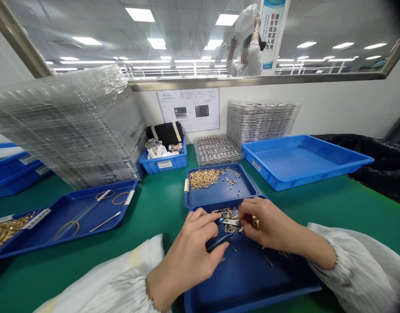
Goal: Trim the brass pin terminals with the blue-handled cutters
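My left hand (pixel 191 245) is wrapped round blue-handled pliers (pixel 221 240), their metal jaws pointing right over the front blue tray (pixel 245 289). Beside the jaws, my right hand (pixel 273 224) is closed in a pinch, with small gold-coloured metal pins at its fingertips. The fingers partly hide how many it holds and whether the jaws touch them. More pins lie loose in this tray under and around both hands. Just behind, a second blue tray (pixel 216 198) carries a heap of gold pins (pixel 203 178) and several scattered ones at its right.
A large blue tray (pixel 304 163) stands at the right. Clear plastic trays are stacked at the left (pixel 66 126) and back (pixel 261 121). A left-hand tray (pixel 98 221) holds rubber bands and a cotton swab. Behind the glass, a person (pixel 252 54) raises both arms.
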Available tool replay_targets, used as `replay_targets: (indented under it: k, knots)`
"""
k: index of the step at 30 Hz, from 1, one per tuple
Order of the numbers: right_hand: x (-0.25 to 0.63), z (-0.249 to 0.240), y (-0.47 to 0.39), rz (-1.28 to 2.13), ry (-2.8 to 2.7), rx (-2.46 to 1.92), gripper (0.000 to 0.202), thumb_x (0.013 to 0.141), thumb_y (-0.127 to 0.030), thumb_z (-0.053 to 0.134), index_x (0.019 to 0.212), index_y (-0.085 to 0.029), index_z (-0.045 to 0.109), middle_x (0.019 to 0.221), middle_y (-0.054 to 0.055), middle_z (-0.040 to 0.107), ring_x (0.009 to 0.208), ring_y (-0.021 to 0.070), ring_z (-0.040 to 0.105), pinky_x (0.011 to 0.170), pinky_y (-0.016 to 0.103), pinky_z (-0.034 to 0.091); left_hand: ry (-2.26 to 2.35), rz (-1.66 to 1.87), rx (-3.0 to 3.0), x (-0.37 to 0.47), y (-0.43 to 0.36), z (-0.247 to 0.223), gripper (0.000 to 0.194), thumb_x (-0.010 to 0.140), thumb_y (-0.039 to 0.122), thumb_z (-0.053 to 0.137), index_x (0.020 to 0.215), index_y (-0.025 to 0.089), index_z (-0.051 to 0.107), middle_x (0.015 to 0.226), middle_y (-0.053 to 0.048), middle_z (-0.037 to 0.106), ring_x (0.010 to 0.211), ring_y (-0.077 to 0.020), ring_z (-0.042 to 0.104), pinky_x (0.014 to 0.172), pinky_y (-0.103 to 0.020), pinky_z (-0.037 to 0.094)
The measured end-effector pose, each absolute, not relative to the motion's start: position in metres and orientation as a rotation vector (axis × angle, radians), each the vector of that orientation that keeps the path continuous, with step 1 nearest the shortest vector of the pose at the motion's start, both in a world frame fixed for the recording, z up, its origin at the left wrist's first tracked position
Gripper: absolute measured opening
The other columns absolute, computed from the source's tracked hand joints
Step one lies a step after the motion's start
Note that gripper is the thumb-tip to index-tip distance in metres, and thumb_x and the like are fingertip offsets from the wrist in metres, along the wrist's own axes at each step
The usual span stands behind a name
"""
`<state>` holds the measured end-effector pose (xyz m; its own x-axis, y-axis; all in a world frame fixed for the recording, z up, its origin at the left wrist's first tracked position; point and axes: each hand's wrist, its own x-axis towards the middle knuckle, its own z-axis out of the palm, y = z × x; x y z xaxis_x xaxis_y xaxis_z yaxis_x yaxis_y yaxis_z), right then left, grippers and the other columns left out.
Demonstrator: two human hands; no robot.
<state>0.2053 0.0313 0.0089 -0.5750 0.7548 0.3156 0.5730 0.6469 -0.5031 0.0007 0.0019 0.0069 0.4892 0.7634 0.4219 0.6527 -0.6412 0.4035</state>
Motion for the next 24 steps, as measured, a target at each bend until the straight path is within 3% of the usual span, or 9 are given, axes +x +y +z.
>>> replay_targets:
  k: [5,9,14,18,21,24]
  knots:
    - [0.205,0.004,0.033,0.240,-2.456,-1.031,0.011,0.065,-0.007,0.053,0.062,-0.016,0.048,0.061,-0.004,0.053,0.057,0.0088,0.041,0.066,0.025,0.032,1.189,0.813,2.721,-0.001,0.000,0.005,0.013,0.076,0.020,0.056,0.065,0.016,0.051,0.108,-0.006,0.062,0.095,-0.0268,0.049,0.083,-0.051,0.041]
    - [0.206,0.006,0.032,0.276,-2.435,-1.027,0.011,0.070,-0.009,0.053,0.062,-0.016,0.049,0.062,-0.003,0.053,0.058,0.0094,0.044,0.066,0.024,0.033,1.212,0.846,2.721,0.000,-0.001,0.005,0.013,0.075,0.020,0.057,0.064,0.016,0.050,0.108,-0.006,0.062,0.092,-0.0251,0.050,0.082,-0.048,0.042]
    - [0.211,0.008,0.042,0.451,-2.320,-1.002,0.011,0.082,-0.014,0.047,0.074,-0.017,0.054,0.072,0.000,0.058,0.065,0.0103,0.052,0.061,0.020,0.038,1.306,0.889,2.613,0.001,0.001,0.006,0.021,0.071,0.020,0.060,0.058,0.017,0.045,0.105,-0.006,0.063,0.092,-0.0237,0.054,0.081,-0.046,0.044]
    - [0.233,0.004,0.065,0.181,-2.096,-1.464,0.011,0.084,-0.020,0.048,0.091,-0.015,0.055,0.091,0.008,0.061,0.076,0.0160,0.056,0.068,0.024,0.039,1.460,0.987,2.483,0.000,0.006,0.006,0.023,0.070,0.021,0.061,0.056,0.018,0.043,0.096,-0.008,0.066,0.094,-0.0249,0.056,0.080,-0.046,0.045]
    - [0.250,0.000,0.076,0.209,-2.184,-1.746,0.011,0.081,-0.022,0.050,0.077,-0.013,0.056,0.066,0.009,0.060,0.063,0.0201,0.056,0.055,0.026,0.035,1.561,1.022,2.389,-0.003,0.011,0.007,0.022,0.070,0.022,0.060,0.056,0.019,0.044,0.093,-0.010,0.067,0.097,-0.0259,0.057,0.081,-0.047,0.046]
    - [0.258,0.001,0.078,0.326,-2.277,-1.735,0.004,0.071,-0.016,0.059,0.073,-0.015,0.055,0.066,0.006,0.060,0.062,0.0180,0.055,0.051,0.023,0.032,1.631,1.051,2.322,-0.006,0.015,0.008,0.022,0.069,0.025,0.061,0.055,0.019,0.045,0.095,-0.010,0.067,0.097,-0.0268,0.059,0.082,-0.048,0.046]
